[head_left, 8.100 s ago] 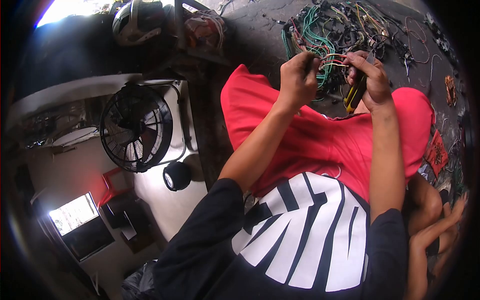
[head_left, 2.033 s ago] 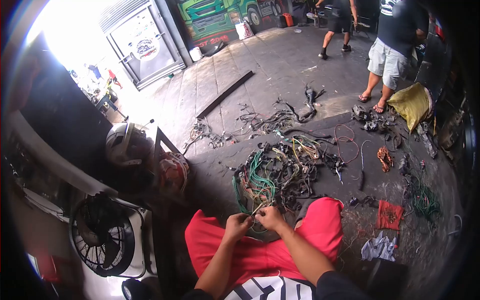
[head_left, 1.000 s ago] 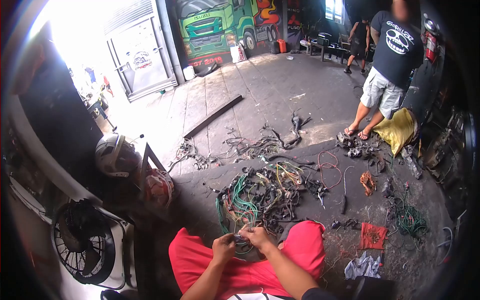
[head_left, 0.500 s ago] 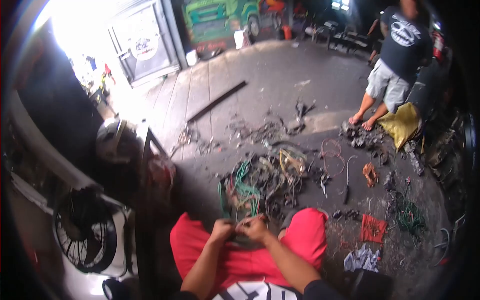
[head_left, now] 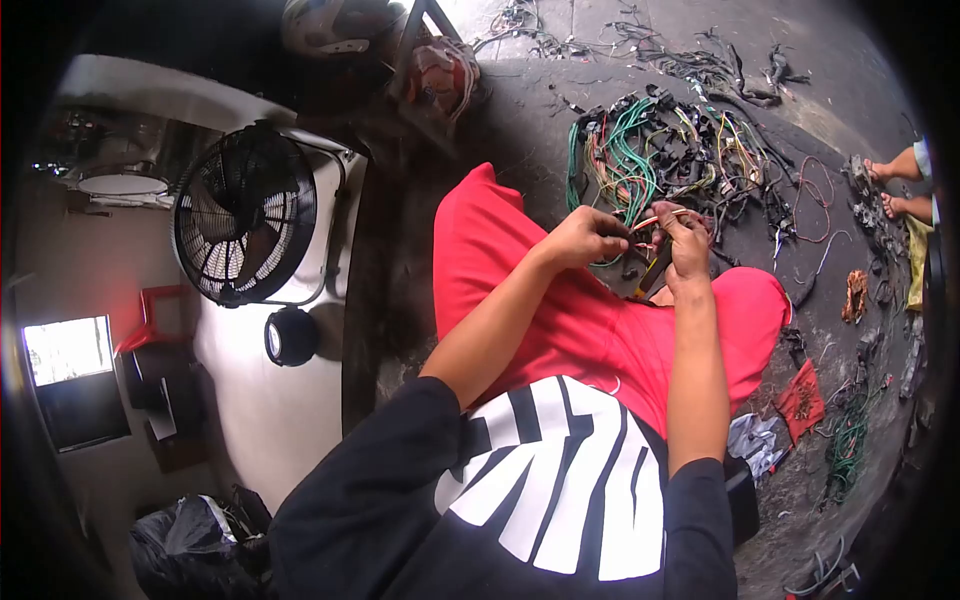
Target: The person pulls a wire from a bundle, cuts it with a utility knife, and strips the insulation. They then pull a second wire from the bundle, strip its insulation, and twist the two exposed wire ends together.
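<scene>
Since half a second ago, the head view has swung down and round toward the lap, bringing the hands higher in it. Above the red shorts (head_left: 590, 310), the left hand (head_left: 585, 240) curls with thumb and fingertips nearly closed at one end of some thin wires (head_left: 650, 228), while the right hand (head_left: 682, 245), folded closed, pinches their other end and keeps a yellow-and-black tool (head_left: 655, 271) against its palm. Just beyond both hands, the tangled wiring pile (head_left: 690, 150) lies on the floor (head_left: 530, 120).
</scene>
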`<action>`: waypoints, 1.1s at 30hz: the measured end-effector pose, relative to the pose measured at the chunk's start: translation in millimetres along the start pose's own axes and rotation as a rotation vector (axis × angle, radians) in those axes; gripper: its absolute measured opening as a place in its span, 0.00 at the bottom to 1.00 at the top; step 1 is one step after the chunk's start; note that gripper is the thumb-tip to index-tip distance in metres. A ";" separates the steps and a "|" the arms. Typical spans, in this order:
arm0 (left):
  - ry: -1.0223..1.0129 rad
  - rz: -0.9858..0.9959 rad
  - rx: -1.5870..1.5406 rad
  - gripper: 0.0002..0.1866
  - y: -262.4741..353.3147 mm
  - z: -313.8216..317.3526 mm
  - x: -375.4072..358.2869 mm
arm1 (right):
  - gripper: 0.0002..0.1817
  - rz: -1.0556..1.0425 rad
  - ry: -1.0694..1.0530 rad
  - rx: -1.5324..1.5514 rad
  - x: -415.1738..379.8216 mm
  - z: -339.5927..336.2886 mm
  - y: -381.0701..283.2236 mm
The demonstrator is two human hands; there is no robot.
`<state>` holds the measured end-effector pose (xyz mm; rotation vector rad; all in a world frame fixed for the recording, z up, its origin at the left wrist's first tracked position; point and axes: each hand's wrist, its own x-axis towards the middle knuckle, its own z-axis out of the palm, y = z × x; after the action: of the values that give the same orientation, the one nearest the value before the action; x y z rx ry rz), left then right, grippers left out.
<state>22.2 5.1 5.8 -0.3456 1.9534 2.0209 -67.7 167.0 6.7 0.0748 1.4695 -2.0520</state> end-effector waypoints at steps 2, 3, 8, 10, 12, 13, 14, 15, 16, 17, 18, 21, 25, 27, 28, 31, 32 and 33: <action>0.033 0.012 -0.011 0.11 1.6 -1.8 -1.4 | 0.09 -0.002 -0.128 -0.150 -2.4 0.4 0.6; 0.049 0.019 -0.013 0.11 3.1 -3.1 -1.9 | 0.09 0.005 -0.167 -0.203 -6.7 3.6 -3.0; 0.121 0.050 -0.022 0.09 4.9 -7.8 -4.6 | 0.07 -0.075 -0.250 -0.454 -6.3 5.8 -3.8; 0.241 0.049 0.093 0.08 4.7 -7.6 -3.7 | 0.06 -0.128 -0.243 -0.450 0.6 2.4 7.7; 0.363 0.135 0.203 0.07 -3.4 -5.5 1.9 | 0.06 -0.143 -0.200 -0.605 3.6 3.1 15.4; 0.427 0.162 0.280 0.07 -5.8 -3.5 3.7 | 0.06 -0.122 -0.169 -0.646 3.5 5.5 16.3; 0.480 0.208 0.315 0.07 -8.9 1.1 3.8 | 0.06 -0.102 -0.158 -0.608 2.5 8.0 17.3; 0.533 0.257 0.352 0.07 -5.2 6.6 1.9 | 0.06 -0.086 -0.146 -0.569 1.8 12.9 16.3; 0.584 0.306 0.390 0.06 -3.8 11.0 1.0 | 0.05 -0.069 -0.132 -0.528 1.2 15.2 16.2; 0.620 0.402 0.417 0.06 -5.5 13.4 2.3 | 0.05 0.056 -0.169 -0.371 3.9 11.6 16.4; 0.657 0.499 0.444 0.06 -5.3 15.2 3.2 | 0.05 0.179 -0.206 -0.212 7.2 7.7 13.2; 0.712 0.643 0.647 0.06 -1.6 16.3 0.7 | 0.07 0.481 -0.240 0.075 1.2 1.2 6.4; 0.764 0.667 0.848 0.07 -5.4 15.8 6.6 | 0.08 0.479 -0.185 0.041 -8.6 7.9 -6.4; 0.722 0.631 0.937 0.07 -8.7 20.7 8.1 | 0.08 0.437 -0.149 -0.038 -8.7 7.4 -5.8; 0.701 0.611 0.982 0.07 -9.9 22.9 7.4 | 0.09 0.386 -0.173 -0.036 -8.8 6.7 -5.7; 0.691 0.597 0.904 0.07 -4.7 28.6 2.5 | 0.10 0.249 -0.246 -0.073 -10.3 7.0 -12.8; 0.690 0.535 0.834 0.08 -2.3 30.7 0.9 | 0.10 0.210 -0.267 -0.106 -12.3 7.7 -17.1; 0.689 0.473 0.765 0.08 0.0 32.5 -0.5 | 0.10 0.170 -0.287 -0.140 -13.3 8.2 -21.2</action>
<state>23.9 37.5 7.3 -0.4474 3.3013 1.2488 -65.1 170.0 32.8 -0.1414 1.3727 -1.7386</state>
